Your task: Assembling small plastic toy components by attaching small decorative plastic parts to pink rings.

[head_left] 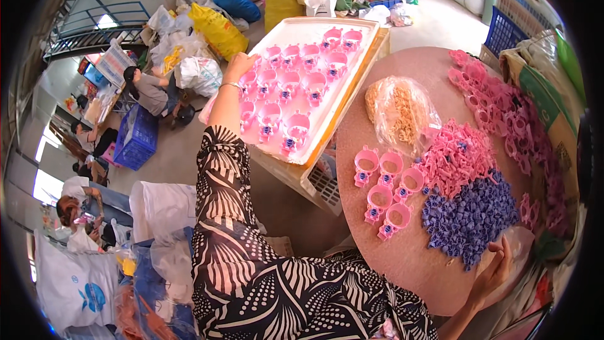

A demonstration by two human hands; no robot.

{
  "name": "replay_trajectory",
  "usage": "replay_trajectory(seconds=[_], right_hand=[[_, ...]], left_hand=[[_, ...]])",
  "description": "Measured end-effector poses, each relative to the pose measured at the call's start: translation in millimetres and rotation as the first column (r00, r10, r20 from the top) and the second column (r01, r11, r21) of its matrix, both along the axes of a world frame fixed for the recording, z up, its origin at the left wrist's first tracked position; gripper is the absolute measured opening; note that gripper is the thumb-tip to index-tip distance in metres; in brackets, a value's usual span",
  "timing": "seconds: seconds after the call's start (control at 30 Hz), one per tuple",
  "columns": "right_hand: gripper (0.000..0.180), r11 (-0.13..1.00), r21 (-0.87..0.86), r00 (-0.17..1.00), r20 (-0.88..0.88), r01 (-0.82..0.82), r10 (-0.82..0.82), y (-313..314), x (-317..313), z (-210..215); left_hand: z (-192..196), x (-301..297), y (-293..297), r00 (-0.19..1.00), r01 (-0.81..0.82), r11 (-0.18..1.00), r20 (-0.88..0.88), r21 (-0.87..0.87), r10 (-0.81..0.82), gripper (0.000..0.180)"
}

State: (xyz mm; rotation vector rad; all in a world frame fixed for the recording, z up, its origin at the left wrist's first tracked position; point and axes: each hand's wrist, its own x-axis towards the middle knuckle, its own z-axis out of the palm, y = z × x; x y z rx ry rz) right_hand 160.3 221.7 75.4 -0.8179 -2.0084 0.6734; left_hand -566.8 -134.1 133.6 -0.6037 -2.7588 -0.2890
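Note:
My left hand (239, 68) reaches over the left edge of a white tray (277, 28), its fingers bent together beside pink plastic rings with small ears (290, 79). Whatever is between those fingertips is hidden. Several such rings, with small blue parts on them, stand in rows on the tray. At the near right rim of a round table, my right hand (496, 269) rests next to a heap of small blue plastic pieces (465, 220), fingers loosely apart. Left of the heaps sit several pink rings with blue parts (379, 196). A heap of small pink pieces (457, 154) touches the blue one.
The round table (371, 264) also holds a clear bag of tan pieces (399, 113) and more pink rings (491, 97) along its right side. A perforated plastic crate (324, 189) is under the tray. Sacks (217, 30) and a blue crate (136, 137) stand on the floor. Several people sit at left.

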Motion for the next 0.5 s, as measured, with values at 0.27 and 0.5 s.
replay_trajectory(seconds=[0.27, 0.5], right_hand=[[0.029, 0.995, -0.023, 0.993, 0.064, 0.098, -0.096, -5, 23, -9], [0.029, 0.993, -0.048, 0.992, 0.068, 0.109, -0.106, -12, 22, -4]], left_hand=[[-6, 5, 6, 0.986, 0.076, 0.984, 0.132, 0.162, -0.098, 0.044], [-21, -38, -38, 0.986, 0.165, 0.959, -0.059, 0.23, -0.155, 0.04]])
